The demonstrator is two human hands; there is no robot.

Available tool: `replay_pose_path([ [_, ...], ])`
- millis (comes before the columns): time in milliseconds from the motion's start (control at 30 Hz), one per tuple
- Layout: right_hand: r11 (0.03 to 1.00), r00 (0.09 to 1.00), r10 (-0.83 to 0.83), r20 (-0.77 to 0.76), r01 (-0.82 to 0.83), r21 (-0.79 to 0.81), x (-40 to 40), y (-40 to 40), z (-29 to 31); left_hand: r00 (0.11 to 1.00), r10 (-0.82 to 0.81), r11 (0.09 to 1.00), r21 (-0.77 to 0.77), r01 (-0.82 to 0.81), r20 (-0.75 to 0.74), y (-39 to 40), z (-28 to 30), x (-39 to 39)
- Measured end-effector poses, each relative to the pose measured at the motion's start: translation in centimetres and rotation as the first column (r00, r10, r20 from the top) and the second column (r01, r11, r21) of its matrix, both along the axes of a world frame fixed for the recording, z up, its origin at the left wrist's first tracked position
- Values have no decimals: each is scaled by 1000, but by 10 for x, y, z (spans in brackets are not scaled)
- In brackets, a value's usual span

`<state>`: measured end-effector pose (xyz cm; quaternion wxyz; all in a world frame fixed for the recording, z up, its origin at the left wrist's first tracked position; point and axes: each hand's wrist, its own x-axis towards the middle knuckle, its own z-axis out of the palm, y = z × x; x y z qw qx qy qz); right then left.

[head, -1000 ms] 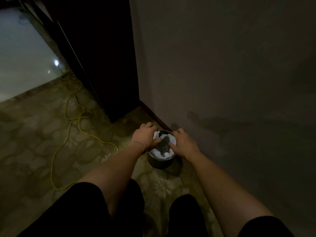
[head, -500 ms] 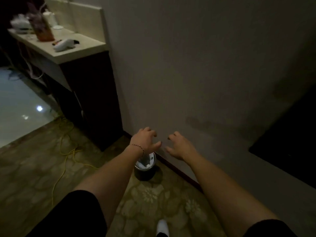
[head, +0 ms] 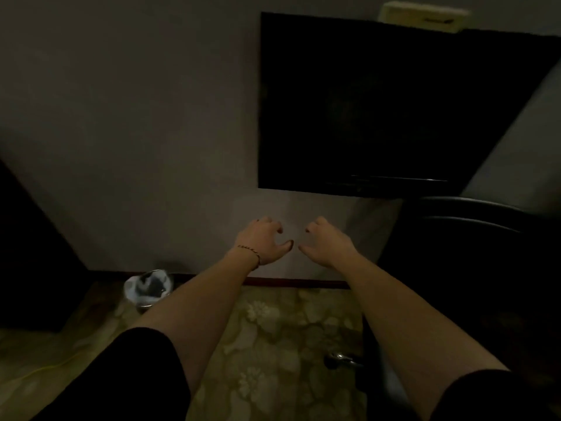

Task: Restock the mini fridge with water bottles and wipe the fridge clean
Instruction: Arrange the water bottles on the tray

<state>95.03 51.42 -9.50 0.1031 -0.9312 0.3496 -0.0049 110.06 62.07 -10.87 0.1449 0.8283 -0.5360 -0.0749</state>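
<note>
Both hands hang out in front of the wall, the left hand [head: 263, 242] and right hand [head: 326, 244] loosely curled and holding nothing. No fridge or bottles are visible; a lined bin [head: 147, 289] sits by the baseboard.

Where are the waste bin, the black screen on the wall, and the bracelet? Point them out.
waste bin [head: 147, 289]: head view, on the white liner at its rim.
black screen [head: 379, 101]: head view, middle of the dark panel.
bracelet [head: 250, 251]: head view, on the band across the left wrist.
</note>
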Motion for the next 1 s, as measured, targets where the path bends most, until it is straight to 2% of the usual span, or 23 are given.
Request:
replay_pose_path([
  [200,974,973,-227,48,227,-15,-192,-27,18,971,-233,972,-8,234,46,-83,13,-166],
  [367,894,893,-443,85,447,-36,-380,-43,23,897,-442,896,-24,442,27,-140,19,-346],
  [567,706,707,-701,92,706,-47,-622,-55,40,760,-650,760,-36,649,-16,-197,24,-583],
  [667,610,612,-790,40,790,-61,-726,-58,41,689,-723,691,-45,722,-52,-220,23,-686],
  [833,439,441,-898,14,896,-64,-853,-80,37,572,-817,574,-16,819,-69,-253,20,-819],
  [1000,358,358,-934,-13,933,-27,-964,-116,24,480,-875,481,-4,877,-66,-317,12,-936],
])
